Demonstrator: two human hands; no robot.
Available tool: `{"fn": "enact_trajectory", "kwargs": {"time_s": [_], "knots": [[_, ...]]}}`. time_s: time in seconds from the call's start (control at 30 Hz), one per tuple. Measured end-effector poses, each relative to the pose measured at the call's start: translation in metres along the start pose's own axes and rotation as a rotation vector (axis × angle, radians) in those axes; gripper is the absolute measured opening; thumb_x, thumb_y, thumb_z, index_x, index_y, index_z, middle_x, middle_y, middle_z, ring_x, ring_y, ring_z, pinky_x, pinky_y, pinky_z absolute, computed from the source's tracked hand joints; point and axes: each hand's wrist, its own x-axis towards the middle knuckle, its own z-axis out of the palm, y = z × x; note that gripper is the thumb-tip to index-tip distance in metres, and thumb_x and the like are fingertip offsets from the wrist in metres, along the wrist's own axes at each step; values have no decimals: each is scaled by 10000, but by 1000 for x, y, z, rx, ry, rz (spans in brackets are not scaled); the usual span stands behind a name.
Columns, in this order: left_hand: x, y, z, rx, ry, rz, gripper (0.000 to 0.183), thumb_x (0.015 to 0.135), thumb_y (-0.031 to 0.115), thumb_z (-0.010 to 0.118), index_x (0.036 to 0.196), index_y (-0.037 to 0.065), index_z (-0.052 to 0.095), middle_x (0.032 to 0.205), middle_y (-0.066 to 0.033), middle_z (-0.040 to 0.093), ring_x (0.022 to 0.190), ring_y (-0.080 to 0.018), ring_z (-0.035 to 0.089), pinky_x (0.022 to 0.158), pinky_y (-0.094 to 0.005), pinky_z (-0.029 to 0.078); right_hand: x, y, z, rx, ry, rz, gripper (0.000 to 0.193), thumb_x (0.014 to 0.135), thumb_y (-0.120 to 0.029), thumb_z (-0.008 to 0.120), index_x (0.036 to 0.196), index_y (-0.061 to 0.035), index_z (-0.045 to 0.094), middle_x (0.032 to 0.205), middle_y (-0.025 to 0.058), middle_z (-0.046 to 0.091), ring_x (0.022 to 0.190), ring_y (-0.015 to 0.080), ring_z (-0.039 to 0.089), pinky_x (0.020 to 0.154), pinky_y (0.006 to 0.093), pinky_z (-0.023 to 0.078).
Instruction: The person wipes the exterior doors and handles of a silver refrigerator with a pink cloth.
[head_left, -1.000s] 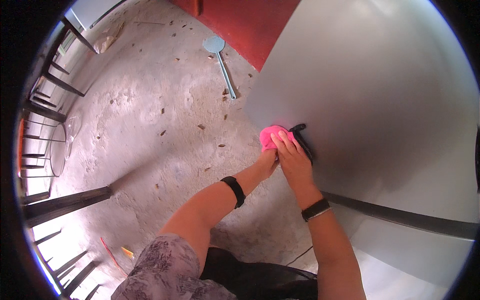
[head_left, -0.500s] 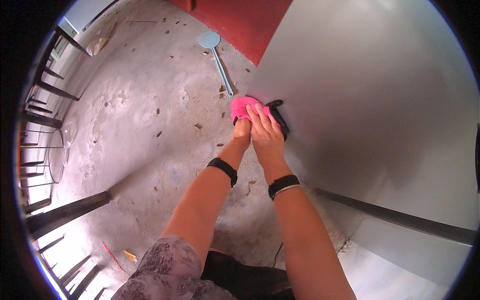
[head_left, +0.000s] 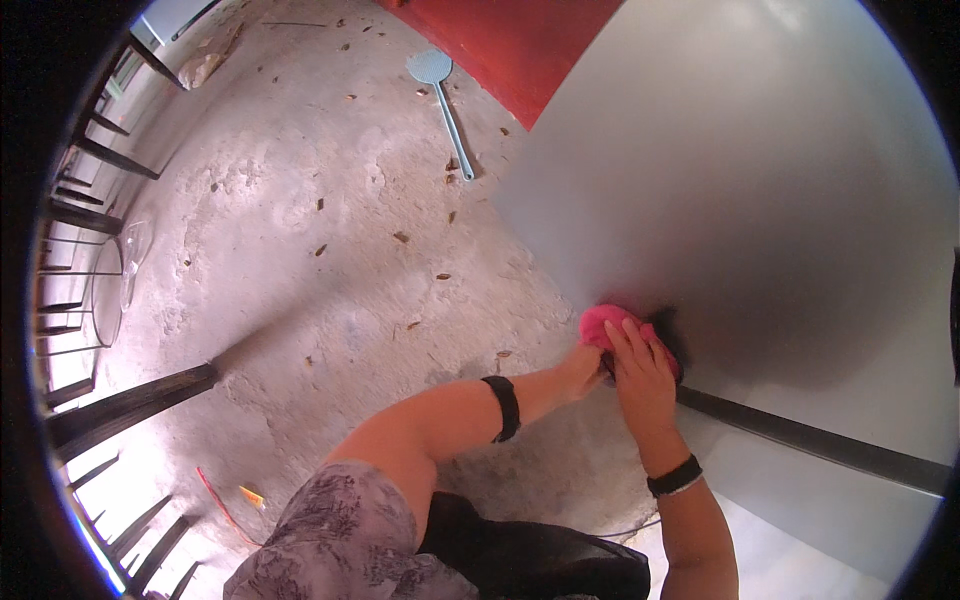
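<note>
A bright pink cloth (head_left: 602,322) with a black part beside it is pressed to the edge of a tall, smooth grey panel (head_left: 740,190), which looks like a refrigerator door. My right hand (head_left: 645,385) lies over the cloth from the near side, its fingers long and slightly bent, holding it to the panel. My left hand (head_left: 579,370) grips the cloth from the left, with its fingertips hidden behind it. Just right of the hands a dark horizontal strip (head_left: 800,432) starts, above a lower grey panel (head_left: 810,515). Each wrist wears a black band.
On the rough concrete floor (head_left: 270,190) lie a light blue fly swatter (head_left: 453,120) and several small brown bits. A red panel (head_left: 520,50) stands at the back. Dark wooden legs (head_left: 140,400) and a wire frame line the left side.
Both hands and the pink cloth have slid right and toward me along the grey panel's edge, down to the dark strip. My left arm now reaches further across to the right.
</note>
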Motion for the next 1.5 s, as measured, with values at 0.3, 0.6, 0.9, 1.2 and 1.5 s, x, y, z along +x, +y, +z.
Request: {"fn": "enact_trajectory", "kwargs": {"time_s": [0.3, 0.6, 0.9, 1.2, 1.5], "knots": [[14, 72, -11, 126, 111, 379, 257, 944, 217, 342, 1112, 106, 502, 1113, -54, 550, 1039, -207, 507, 884, -343, 415, 51, -12, 31, 243, 310, 27, 276, 756, -67, 541, 1020, -2, 584, 1285, 14, 458, 1201, 178, 415, 973, 312, 358], [-10, 74, 15, 64, 245, 261, 229, 892, 143, 416, 1102, 119, 506, 1054, -15, 553, 961, -185, 516, 819, -338, 428, 41, -7, 11, 76, 247, -9, 301, 758, -86, 537, 1046, -6, 580, 1271, 12, 466, 1209, 178, 398, 980, 321, 343], [-10, -58, 42, -180, -189, -77, 225, 913, 169, 397, 1100, 105, 505, 1078, -53, 552, 1002, -187, 521, 833, -341, 447, -71, 19, 0, -20, -31, 79, 323, 743, -73, 550, 1061, -22, 571, 1268, -8, 464, 1199, 200, 408, 963, 349, 355], [0, 6, 34, -23, -143, 43, 256, 937, 256, 378, 1111, 116, 503, 1135, -75, 547, 1046, -222, 513, 921, -392, 412, -35, 18, 13, 209, 256, 147, 368, 749, -62, 541, 1116, -27, 544, 1314, 28, 439, 1228, 210, 395, 989, 353, 346], [-42, 84, 53, 250, -20, 101, 226, 896, 147, 405, 1085, 88, 515, 1088, -67, 551, 995, -203, 524, 842, -346, 448, -9, -6, 13, 139, 388, 194, 466, 798, -124, 495, 1258, -69, 442, 1361, -3, 373, 1261, 157, 336, 1013, 308, 306]]}}
